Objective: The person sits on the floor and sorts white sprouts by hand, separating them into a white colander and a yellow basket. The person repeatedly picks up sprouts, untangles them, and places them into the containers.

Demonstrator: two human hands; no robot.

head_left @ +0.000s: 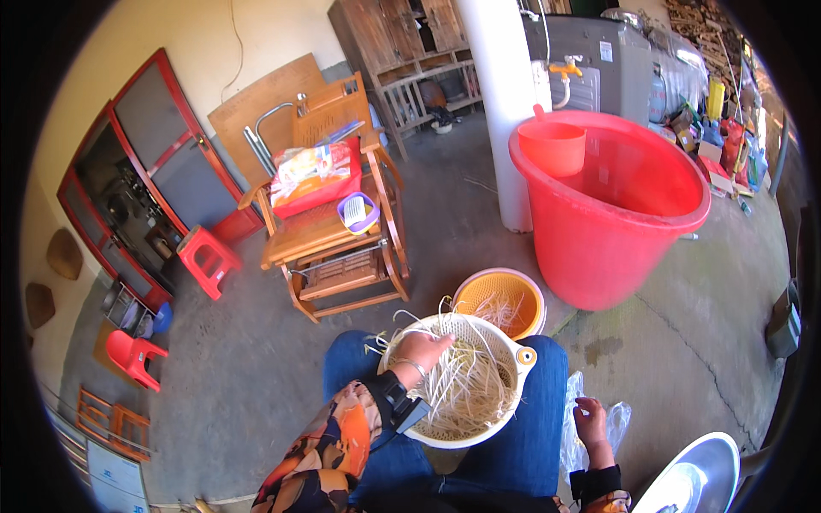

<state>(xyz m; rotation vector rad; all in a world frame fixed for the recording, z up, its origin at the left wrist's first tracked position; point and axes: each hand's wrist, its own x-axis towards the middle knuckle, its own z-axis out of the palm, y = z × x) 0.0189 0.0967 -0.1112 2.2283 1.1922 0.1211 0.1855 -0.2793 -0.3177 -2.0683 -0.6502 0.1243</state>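
Observation:
A cream colander [511,395] rests on my lap, filled with long, thin, whitish stems [462,389] that look like sprouts or roots. My left hand [421,352] is in the colander's far left part, its fingers pressed together among the stems, and some strands stick out past it over the rim. Off to the right of my knee, my right hand [592,425] hangs with curled fingers above a clear plastic bag [575,453]. Whatever those fingers hold is too small to make out. Just beyond the colander, an orange basket [481,286] in a pale basin contains more thin stems.
A large red tub [590,256] with a red dipper [552,150] stands ahead right, beside a white pillar [505,111]. A wooden chair [329,244] bearing a red bag is ahead left. Low at right lies a metal basin [727,453]. Red stools [208,261] stand farther left.

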